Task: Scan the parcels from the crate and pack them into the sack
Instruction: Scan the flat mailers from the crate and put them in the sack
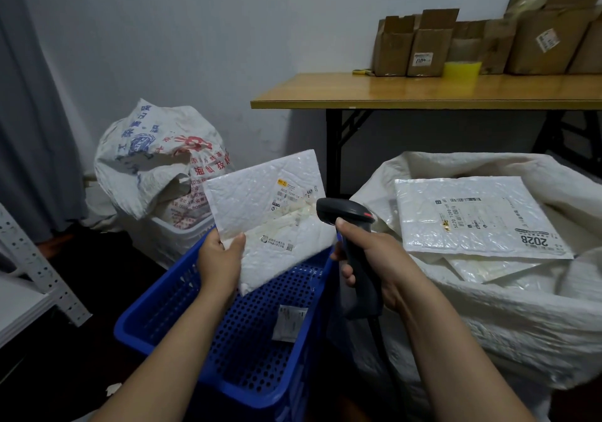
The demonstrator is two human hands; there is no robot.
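Note:
My left hand [220, 258] grips the lower left corner of a white bubble-mailer parcel [273, 213], held tilted above the blue perforated crate [182, 311]. My right hand [371, 255] is closed around a black handheld scanner [348, 219], whose head points at the parcel's label from the right. One small white packet [290, 322] lies on the crate's floor. On the right stands the open white sack [488, 317], with a labelled white parcel [479, 219] lying on top of others inside it.
A printed woven sack [153, 157] sits in a white basket behind the crate. A wooden table [423, 92] at the back right carries several cardboard boxes [420, 43] and yellow tape [462, 68]. Metal shelving [35, 268] stands at the left.

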